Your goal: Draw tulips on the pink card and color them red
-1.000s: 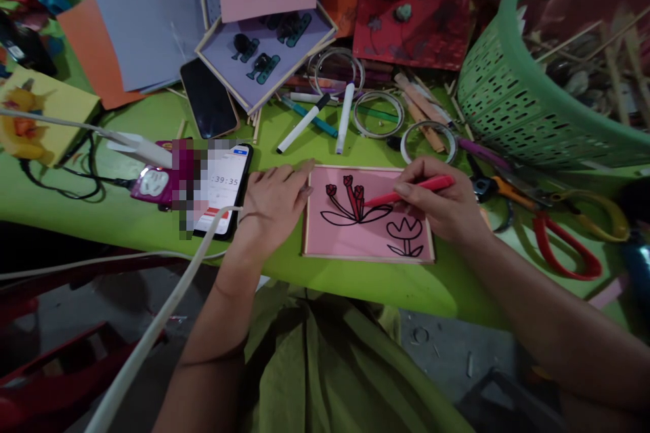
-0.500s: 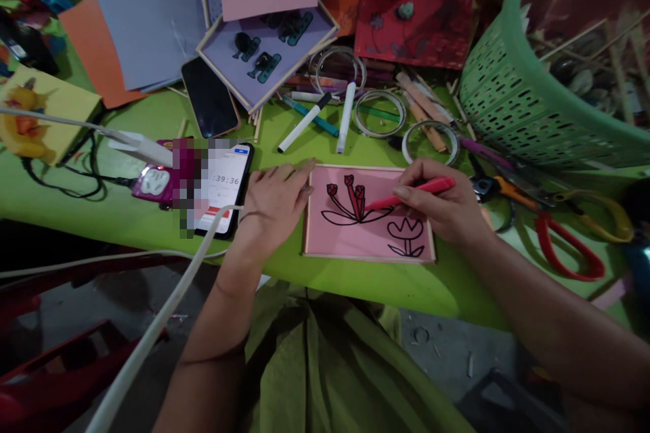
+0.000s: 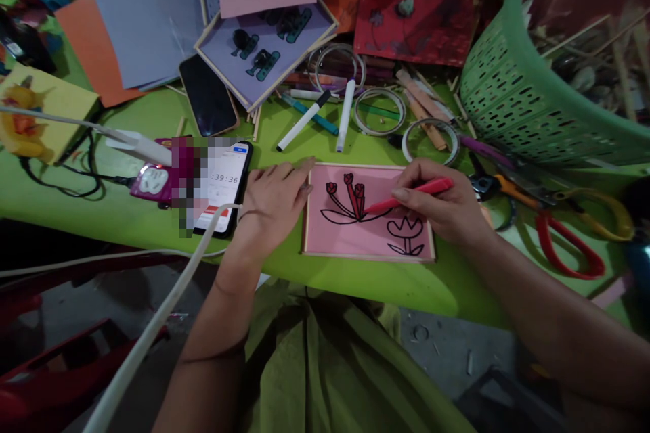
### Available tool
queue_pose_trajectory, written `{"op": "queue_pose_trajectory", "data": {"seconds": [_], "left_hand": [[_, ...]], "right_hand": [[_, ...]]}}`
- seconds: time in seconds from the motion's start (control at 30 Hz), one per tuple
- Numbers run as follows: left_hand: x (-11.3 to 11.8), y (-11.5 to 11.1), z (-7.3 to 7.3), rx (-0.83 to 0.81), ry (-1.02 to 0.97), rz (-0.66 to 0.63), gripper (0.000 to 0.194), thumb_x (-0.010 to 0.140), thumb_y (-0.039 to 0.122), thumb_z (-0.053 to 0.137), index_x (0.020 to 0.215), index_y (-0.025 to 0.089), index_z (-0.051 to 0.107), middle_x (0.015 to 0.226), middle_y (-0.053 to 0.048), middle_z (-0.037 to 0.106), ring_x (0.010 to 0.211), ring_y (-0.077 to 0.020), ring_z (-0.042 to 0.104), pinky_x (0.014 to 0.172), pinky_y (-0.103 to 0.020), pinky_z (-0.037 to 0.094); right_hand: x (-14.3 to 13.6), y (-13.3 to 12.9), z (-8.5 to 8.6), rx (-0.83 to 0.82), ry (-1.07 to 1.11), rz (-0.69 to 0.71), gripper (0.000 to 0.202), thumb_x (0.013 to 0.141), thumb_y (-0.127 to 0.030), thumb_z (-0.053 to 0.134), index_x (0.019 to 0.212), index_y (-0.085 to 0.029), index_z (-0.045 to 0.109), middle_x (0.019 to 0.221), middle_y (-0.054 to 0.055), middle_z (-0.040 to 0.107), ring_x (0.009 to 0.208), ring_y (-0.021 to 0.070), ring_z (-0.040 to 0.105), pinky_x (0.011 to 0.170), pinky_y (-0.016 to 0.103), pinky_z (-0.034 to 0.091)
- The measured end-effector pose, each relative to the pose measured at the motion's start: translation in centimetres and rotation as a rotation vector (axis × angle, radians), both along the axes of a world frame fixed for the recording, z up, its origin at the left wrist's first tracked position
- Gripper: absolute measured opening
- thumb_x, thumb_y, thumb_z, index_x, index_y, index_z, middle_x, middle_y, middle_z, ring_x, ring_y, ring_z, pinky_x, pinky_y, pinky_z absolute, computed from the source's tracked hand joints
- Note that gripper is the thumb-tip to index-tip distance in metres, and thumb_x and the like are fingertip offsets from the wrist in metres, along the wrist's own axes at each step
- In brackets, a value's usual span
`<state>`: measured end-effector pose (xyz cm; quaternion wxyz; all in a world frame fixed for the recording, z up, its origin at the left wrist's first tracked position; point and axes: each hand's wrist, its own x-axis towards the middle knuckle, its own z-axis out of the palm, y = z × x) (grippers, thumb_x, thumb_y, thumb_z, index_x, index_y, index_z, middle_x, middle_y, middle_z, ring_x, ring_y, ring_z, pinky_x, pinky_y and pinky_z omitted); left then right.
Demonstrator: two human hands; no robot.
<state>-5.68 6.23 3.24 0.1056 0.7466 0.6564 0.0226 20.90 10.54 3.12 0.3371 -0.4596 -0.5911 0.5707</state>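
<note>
On the green bench (image 3: pixel 355 277), one pink card (image 3: pixel 330 240) lies flat between the two hands, with thin strips along its edges. The card carries four outlined flowers: three in a cluster with red colouring, and one single black outline at lower right. The right hand (image 3: pixel 439 199) is closed in a pen grip, grasping one red marker (image 3: pixel 424 188); the marker's tip is at the base of the cluster. Tip contact cannot be determined. The left hand (image 3: pixel 274 206) is released, palm down, its fingertips at the card's upper left corner.

Beyond the card are two white markers (image 3: pixel 346 115), a pair lying at different angles, and three ring-shaped rolls (image 3: pixel 405 149). Two phones are located to the left: one with a dark screen (image 3: pixel 208 98), one with a lit screen (image 3: pixel 223 183). To the right stands one green basket (image 3: pixel 533 101), with one red scissor handle (image 3: pixel 546 250) nearer the person
</note>
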Motion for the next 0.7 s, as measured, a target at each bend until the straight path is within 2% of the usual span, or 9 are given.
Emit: {"op": "queue_pose_trajectory", "data": {"seconds": [0.13,0.3,0.7], "left_hand": [[-0.01,-0.10,0.08,0.011,-0.011,-0.005,0.045,0.111,0.030,0.048,0.155,0.026,0.059,0.116,-0.010,0.075,0.114,-0.0298,0.070,0.095,-0.043,0.048],[-0.05,-0.13,-0.13,0.015,-0.001,-0.010,0.046,0.110,0.030,0.049,0.155,0.027,0.058,0.114,-0.009,0.075,0.112,-0.0296,0.070,0.095,-0.044,0.048],[-0.01,-0.08,0.00,0.003,-0.018,0.006,0.046,0.110,0.030,0.048,0.155,0.027,0.059,0.119,-0.011,0.075,0.116,-0.0313,0.070,0.098,-0.046,0.050]], "right_hand": [[-0.08,-0.08,0.17,-0.025,0.002,0.005,0.036,0.076,-0.047,0.090,0.067,-0.023,0.065,0.063,-0.001,0.058,0.051,0.0124,0.051,0.044,0.028,0.045],[0.06,-0.10,0.27,-0.060,-0.010,0.018,0.035,0.077,-0.046,0.091,0.069,-0.025,0.065,0.063,0.000,0.060,0.051,0.0149,0.055,0.045,0.030,0.048],[-0.08,-0.14,0.53,-0.056,-0.004,0.035,0.038,0.077,-0.049,0.089,0.069,-0.022,0.064,0.061,-0.002,0.057,0.048,0.0106,0.051,0.043,0.027,0.047]]}}
